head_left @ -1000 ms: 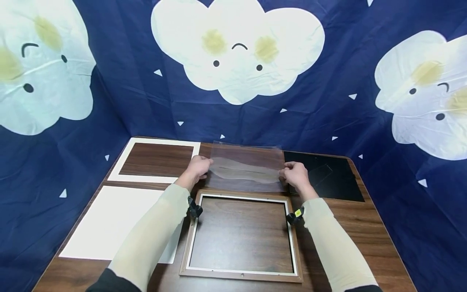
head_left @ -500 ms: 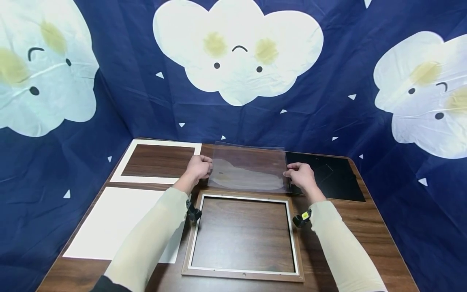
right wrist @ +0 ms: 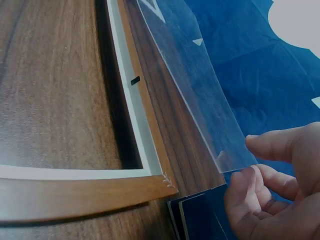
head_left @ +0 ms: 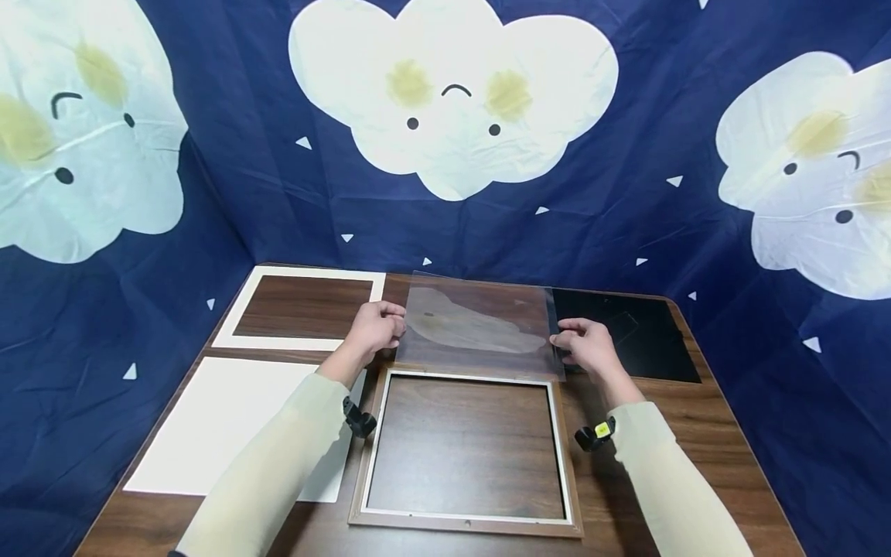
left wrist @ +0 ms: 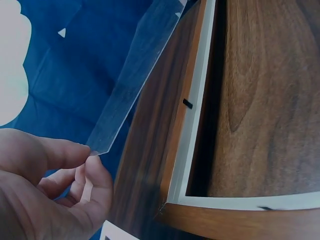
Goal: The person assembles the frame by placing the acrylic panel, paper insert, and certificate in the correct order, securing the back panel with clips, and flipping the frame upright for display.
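Note:
A clear plastic sheet (head_left: 480,321) is held between both hands, above the table and just beyond the picture frame. Thumb and curled fingers of my left hand (head_left: 377,329) pinch its left edge, close to a corner in the left wrist view. At the opposite edge my right hand (head_left: 590,346) pinches the sheet (right wrist: 200,85) between thumb and fingers. Below lies the wooden picture frame (head_left: 465,524), with a white inner lip and its opening showing the tabletop. In the head view the sheet's near edge overlaps the frame's far side.
At the back left lies a white mat border (head_left: 278,342). A plain white sheet (head_left: 230,425) sits in front of it, partly hidden by the left forearm. A black backing board (head_left: 657,340) lies at the back right. Blue cloth (head_left: 487,232) with clouds hangs around the table.
The clear sheet has come slightly nearer and to the right, its near edge now over the frame's far side. My right hand has moved right and nearer; both hands keep their grip.

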### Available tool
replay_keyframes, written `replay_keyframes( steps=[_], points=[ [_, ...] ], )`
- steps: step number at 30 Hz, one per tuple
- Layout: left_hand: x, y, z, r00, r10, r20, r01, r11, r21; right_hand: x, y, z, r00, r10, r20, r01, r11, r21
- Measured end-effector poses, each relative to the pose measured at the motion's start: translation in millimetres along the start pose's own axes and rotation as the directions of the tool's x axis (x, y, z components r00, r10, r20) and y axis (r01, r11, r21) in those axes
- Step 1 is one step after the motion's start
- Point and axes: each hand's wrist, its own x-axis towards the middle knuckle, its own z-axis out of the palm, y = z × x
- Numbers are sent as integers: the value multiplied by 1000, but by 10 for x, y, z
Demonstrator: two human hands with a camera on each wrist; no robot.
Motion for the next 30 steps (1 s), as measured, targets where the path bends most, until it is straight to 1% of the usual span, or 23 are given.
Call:
replay_keyframes(
  steps=[4, 9, 12, 17, 24, 30],
  points=[
    [-52, -12, -13, 1000, -10, 13, 10, 1000, -27, -51, -7, -36, 1000, 0, 14, 0, 1000, 6],
    [-123, -43, -30, 1000, -22, 18, 23, 998, -63, -137, -13, -48, 1000, -18, 6, 18, 1000, 10],
    [-182, -58, -45, 1000, -23, 19, 24, 997, -67, -207, 8, -35, 1000, -22, 4, 22, 999, 36],
    [-277, -67, -77, 999, -20, 40, 23, 997, -70, -307, 37, -29, 1000, -21, 2, 21, 996, 83],
    [-387, -119, -111, 998, 13, 62, -9, 998, -67, -422, 42, -26, 999, -47, -2, 47, 995, 85],
    [-518, -203, -148, 996, 11, 84, -7, 999, -44, -545, 118, -8, 998, -62, -9, 62, 997, 55]
  ],
)
